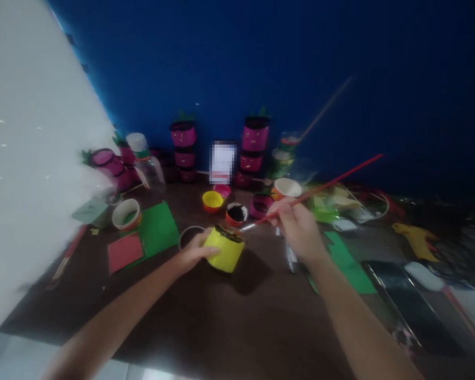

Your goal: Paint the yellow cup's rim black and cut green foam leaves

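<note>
"Where's the yellow cup (225, 254)?"
"Tilted over the table (206, 327), clamped in your left hand (195, 249)."
"And the right hand (298, 229)?"
"You're pinching a red brush (340, 177), tip by the cup's dark rim; a black-paint pot (233, 221) sits beyond."

The left grip (196, 250) curls inward while the right grip (296, 224), slightly higher, seems pinched

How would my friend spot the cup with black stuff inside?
From the blue wall, look down to the dark table. Beyond the yellow cylinder in the left hand sits a small orange cup. Its inside is black, unlike the yellow-filled cup beside it.
</note>
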A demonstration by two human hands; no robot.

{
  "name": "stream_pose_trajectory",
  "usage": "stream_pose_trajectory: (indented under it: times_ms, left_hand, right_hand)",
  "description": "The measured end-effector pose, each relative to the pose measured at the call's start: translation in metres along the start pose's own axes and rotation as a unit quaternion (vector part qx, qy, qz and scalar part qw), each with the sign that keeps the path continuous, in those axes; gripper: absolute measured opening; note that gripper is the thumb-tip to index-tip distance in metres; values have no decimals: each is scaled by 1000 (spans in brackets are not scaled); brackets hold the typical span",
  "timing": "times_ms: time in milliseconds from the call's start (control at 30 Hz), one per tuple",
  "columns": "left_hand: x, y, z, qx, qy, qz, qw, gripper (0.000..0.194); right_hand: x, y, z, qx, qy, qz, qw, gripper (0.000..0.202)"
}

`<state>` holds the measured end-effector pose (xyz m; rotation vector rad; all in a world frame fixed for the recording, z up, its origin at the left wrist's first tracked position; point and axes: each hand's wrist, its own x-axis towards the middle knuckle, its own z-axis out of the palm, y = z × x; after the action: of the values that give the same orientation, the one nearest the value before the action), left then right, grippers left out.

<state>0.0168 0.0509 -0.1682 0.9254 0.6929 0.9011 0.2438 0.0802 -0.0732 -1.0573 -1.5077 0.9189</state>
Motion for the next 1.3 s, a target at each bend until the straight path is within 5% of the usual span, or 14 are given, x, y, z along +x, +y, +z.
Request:
stream_pose_trajectory:
  times_ms: [1300]
  left_hand:
    - [-1,0,1,11,-5,9,1000,51]
  right_hand:
    - [6,-15,9,-30,34,-1,999,39]
